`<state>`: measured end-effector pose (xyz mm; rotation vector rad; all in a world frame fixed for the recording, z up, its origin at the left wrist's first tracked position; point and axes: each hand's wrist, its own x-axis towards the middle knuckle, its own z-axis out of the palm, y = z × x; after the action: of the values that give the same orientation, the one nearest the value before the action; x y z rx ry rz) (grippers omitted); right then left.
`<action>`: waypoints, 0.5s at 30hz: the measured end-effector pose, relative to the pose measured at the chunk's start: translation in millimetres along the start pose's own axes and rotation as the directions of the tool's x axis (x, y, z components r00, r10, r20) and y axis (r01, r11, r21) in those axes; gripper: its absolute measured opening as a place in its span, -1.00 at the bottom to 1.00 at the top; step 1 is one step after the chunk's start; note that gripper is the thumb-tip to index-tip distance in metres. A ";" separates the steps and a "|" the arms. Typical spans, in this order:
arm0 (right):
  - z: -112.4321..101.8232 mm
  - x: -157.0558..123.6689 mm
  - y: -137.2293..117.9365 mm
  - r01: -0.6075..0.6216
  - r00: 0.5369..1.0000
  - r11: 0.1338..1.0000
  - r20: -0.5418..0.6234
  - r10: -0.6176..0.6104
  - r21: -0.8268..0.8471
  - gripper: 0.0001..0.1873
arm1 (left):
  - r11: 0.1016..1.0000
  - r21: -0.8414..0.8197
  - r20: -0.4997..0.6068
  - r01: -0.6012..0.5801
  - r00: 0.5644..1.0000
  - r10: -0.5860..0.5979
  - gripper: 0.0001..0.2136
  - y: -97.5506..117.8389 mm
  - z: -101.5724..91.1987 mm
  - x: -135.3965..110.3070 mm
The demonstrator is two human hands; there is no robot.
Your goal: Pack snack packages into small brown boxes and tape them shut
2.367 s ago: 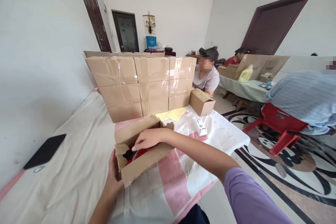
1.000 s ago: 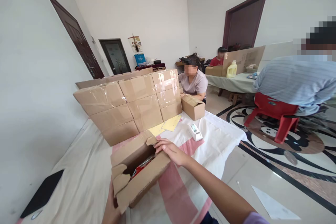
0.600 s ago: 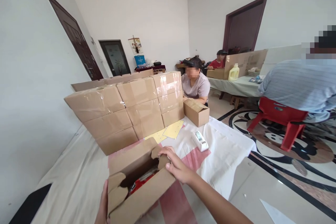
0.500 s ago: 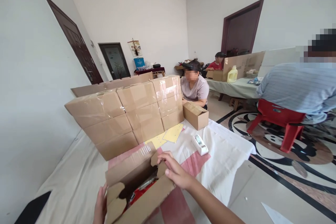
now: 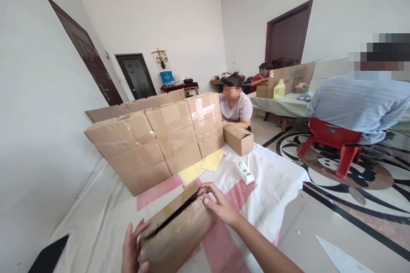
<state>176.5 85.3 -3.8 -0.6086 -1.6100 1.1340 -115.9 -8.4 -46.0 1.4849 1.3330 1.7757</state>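
Observation:
A brown cardboard box [image 5: 179,232] lies in front of me, tilted, with its two long top flaps folded down and a narrow dark slit between them. My left hand [image 5: 136,245] grips its left end, fingers on the far flap and thumb at the near side. At the other end my right hand [image 5: 216,202] holds the corner, fingertips on the edge of the far flap and thumb on the near one. The box's contents are hidden under the flaps. Beyond my right hand a white tape dispenser [image 5: 244,173] stands on the cloth.
Stacked taped boxes [image 5: 160,136] form a wall ahead, with yellow patterned sheets [image 5: 192,172] at its foot. Another box [image 5: 238,140] sits before a seated co-worker [image 5: 237,106]. The cloth-covered table [image 5: 275,179] ends at right. A person [image 5: 355,102] sits on a red stool [image 5: 335,136].
The box's long flaps have come down, covering the red item that showed inside. My left hand has moved up onto the left end; my right hand stays at the right corner.

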 end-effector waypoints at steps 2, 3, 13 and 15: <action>9.0 2.5 3.6 -0.096 0.990 0.995 -0.103 0.095 -0.008 -0.60 | 0.999 0.006 0.006 0.040 0.999 -0.040 -0.20 -1.0 -1.8 0.5; 13.7 3.9 5.5 -0.124 0.982 0.992 -0.148 0.122 -0.006 -0.66 | 0.998 0.012 0.005 0.054 0.999 -0.054 -0.20 -1.6 -3.5 1.4; 26.4 9.5 17.5 -0.062 0.977 0.975 -0.213 0.016 -0.212 -0.66 | 0.770 0.522 0.431 -0.366 0.893 0.132 -0.72 5.4 -32.3 19.9; 24.4 11.3 18.2 -0.091 0.981 0.975 -0.189 0.052 -0.202 -0.71 | 0.676 0.547 0.512 -0.494 0.836 0.198 -0.70 12.8 -27.0 19.3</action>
<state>147.3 93.3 -15.6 -0.8901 -1.5692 0.9365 -144.0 -7.9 -24.1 2.5050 1.5971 1.0607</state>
